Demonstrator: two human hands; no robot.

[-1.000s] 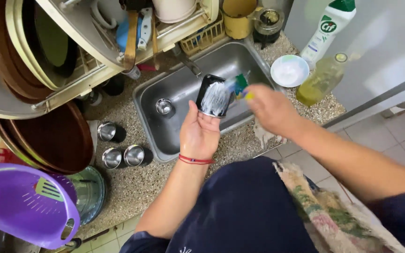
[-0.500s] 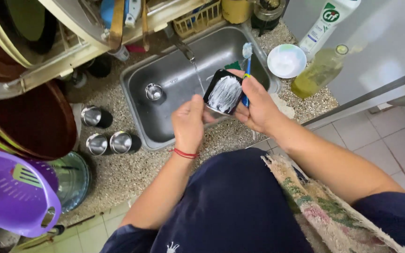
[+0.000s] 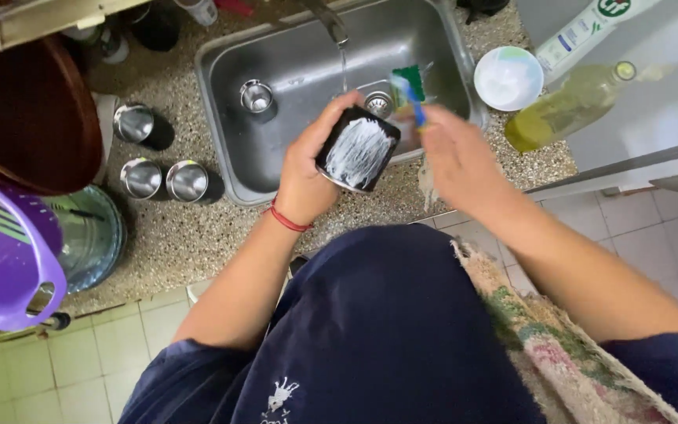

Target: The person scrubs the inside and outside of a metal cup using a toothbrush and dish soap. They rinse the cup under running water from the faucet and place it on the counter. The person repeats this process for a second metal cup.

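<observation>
My left hand (image 3: 304, 171) grips a black cup (image 3: 357, 149) whose side is smeared with white soap foam. It is held over the front edge of the steel sink (image 3: 292, 59). My right hand (image 3: 453, 153) is just to the right of the cup and holds a green and blue scrubbing sponge (image 3: 410, 88) raised above the fingers. A thin stream of water runs from the tap (image 3: 329, 20) into the sink behind the cup. A small steel cup (image 3: 256, 96) sits inside the sink.
Three steel cups (image 3: 158, 161) stand on the speckled counter left of the sink. A white bowl of soap (image 3: 508, 77), a yellow liquid bottle (image 3: 570, 108) and a white bottle (image 3: 582, 31) are at the right. A brown dish (image 3: 29, 118), purple colander (image 3: 5, 251) and water jug (image 3: 88, 235) are far left.
The view has shifted lower and closer. My right hand has pulled away from the cup's side to its right, lifting the sponge. The cup stays in my left hand.
</observation>
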